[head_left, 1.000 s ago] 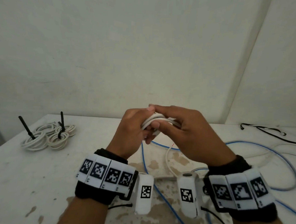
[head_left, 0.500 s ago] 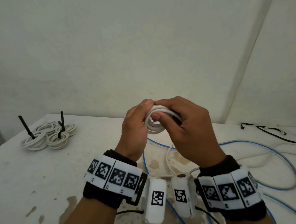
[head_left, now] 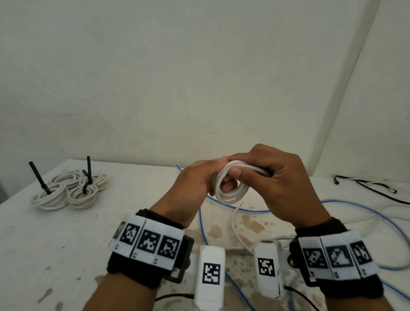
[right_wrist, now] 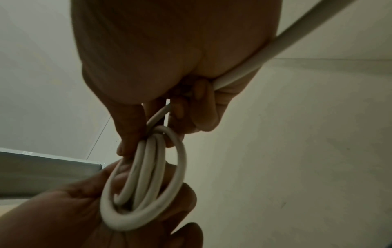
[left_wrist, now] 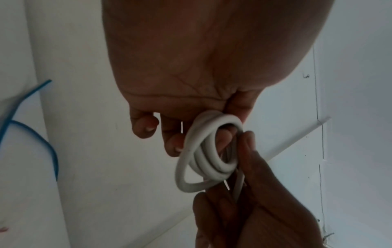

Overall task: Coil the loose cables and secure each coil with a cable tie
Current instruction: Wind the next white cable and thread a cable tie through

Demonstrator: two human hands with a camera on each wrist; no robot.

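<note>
Half a second on, both hands have drifted a little to the person's right and the small coil of white round cable (head_left: pixel 229 188) has tipped, its loops now hanging below the fingers instead of facing the camera. The left hand (head_left: pixel 194 187) pinches the near-left side of the coil, thumb and fingers curled round the bundled turns; the left wrist view shows a fingertip poked through the ring. The right hand (head_left: pixel 281 183) grips the far-right side from above, thumb pressed on the turns, and the right wrist view shows the loose run of the same cable passing under its palm and out behind the wrist. Below the grip a short white tail (head_left: pixel 234 224) dangles toward the stained white tabletop (head_left: pixel 51 254).

Well to the left of the grip, three finished coils of white cable (head_left: pixel 66 191) lie together on the table, black cable ties (head_left: pixel 37 178) standing up from them. To the right of the grip, long blue cable (head_left: pixel 372 211) lies loose across the surface, and beyond it spare black cable ties (head_left: pixel 373 190) rest near the wall.

By this reckoning the job is partway done: this coil needs its last turns and a tie, and the blue cable appears untouched.
</note>
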